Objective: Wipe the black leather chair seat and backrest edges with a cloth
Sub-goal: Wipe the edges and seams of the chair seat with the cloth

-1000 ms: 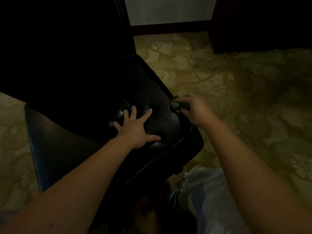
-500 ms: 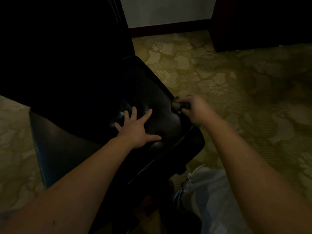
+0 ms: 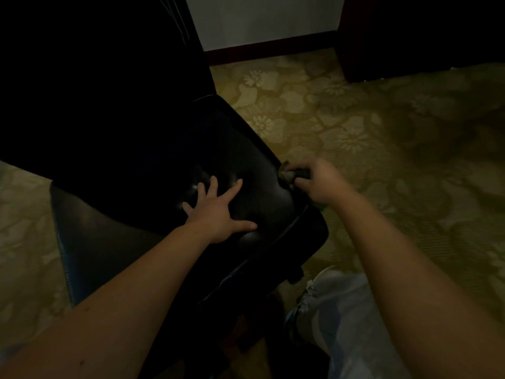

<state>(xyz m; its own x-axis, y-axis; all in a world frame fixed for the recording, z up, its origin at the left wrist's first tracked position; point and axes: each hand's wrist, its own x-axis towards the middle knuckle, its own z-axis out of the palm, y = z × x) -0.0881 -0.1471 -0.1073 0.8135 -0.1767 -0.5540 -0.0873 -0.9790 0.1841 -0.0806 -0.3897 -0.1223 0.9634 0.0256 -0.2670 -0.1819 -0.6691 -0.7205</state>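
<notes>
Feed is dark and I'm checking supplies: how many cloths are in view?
1. The cloth is bunched in the right hand at the right edge of the chair seat. The left hand lies flat on the seat, holding nothing. The dark areas could hide others.

The left arm (image 3: 123,296) reaches forward from the lower left, bare to the wrist. The left hand (image 3: 218,212) lies palm down on the seat (image 3: 259,160), its fingers straight and spread and its thumb stuck out to the right. The right arm (image 3: 396,255), also bare, comes in from the lower right. The right hand (image 3: 317,181) is seen from the back, with its fingers and thumb curled round a small wad of cloth (image 3: 289,175) at the seat's right edge.
</notes>
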